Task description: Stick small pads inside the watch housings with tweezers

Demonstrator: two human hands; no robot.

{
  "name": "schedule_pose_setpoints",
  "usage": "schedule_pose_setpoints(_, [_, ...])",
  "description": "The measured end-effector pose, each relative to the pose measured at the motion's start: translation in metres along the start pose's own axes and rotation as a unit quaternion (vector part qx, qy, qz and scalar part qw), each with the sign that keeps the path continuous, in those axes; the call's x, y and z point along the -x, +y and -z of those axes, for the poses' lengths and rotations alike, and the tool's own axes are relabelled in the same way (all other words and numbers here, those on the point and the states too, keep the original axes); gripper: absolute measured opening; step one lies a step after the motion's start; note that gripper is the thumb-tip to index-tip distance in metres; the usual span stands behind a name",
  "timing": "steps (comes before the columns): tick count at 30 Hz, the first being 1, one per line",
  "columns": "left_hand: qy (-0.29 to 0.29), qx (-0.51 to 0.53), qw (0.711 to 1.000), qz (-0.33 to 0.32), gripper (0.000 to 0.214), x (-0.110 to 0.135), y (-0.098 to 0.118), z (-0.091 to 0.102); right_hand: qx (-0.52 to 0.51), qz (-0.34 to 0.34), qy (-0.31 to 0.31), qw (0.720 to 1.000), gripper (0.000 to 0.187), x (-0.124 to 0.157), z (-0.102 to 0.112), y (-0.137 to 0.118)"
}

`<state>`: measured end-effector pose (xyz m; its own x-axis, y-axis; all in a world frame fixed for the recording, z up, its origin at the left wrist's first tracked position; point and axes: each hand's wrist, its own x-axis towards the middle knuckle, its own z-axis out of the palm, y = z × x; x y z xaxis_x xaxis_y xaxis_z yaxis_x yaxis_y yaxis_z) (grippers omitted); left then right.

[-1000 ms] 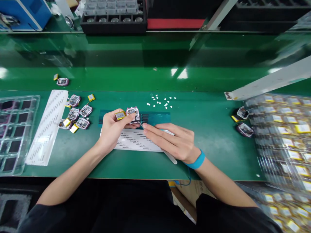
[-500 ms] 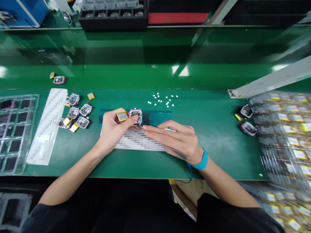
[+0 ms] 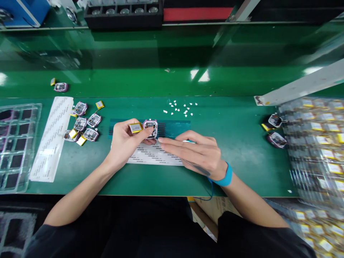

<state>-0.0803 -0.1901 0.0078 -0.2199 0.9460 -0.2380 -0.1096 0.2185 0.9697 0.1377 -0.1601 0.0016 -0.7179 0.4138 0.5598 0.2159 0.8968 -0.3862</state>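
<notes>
My left hand (image 3: 125, 141) holds a small watch-like casing (image 3: 150, 129) with a pink-purple rim and an exposed circuit board, its thumb pressed on the board. A silver-and-yellow battery (image 3: 135, 128) rests against the same hand's fingers, beside the casing. My right hand (image 3: 197, 152), with a blue wrist strap (image 3: 227, 175), is closed around a slim metal tool (image 3: 200, 168) whose flat, widened end shows below the palm. The right fingertips and the tool's front end are at the casing's lower right edge. Beneath the hands lies a white printed strip (image 3: 154, 157).
Several similar casings (image 3: 91, 134) with batteries lie at left, near another white strip (image 3: 48, 150) and a clear tray (image 3: 40, 118). White bits (image 3: 185, 112) are scattered behind the hands. Two casings (image 3: 276, 139) lie right, by stacked battery trays (image 3: 317, 154). A slanted post (image 3: 298, 86) stands behind.
The view has shifted slightly. Both hands keep nearly the same grip on the casing and the metal tool; little else differs.
</notes>
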Motion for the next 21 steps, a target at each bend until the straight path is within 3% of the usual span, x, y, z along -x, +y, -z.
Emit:
schedule_pose_setpoints(7, [0.021, 0.021, 0.999, -0.03, 0.021, 0.003, -0.003, -0.007, -0.013, -0.009, 0.048, 0.999, 0.053, 0.002, -0.008, 0.001])
schedule_pose_setpoints(16, [0.017, 0.026, 0.998, -0.056, 0.027, 0.001, -0.006, -0.007, -0.028, -0.003, 0.086, 0.996, 0.05, 0.001, -0.014, 0.001])
schedule_pose_setpoints(21, [0.018, 0.012, 0.999, -0.045, 0.032, -0.001, -0.009, -0.003, 0.033, 0.014, 0.126, 0.991, 0.051, 0.002, -0.012, 0.006])
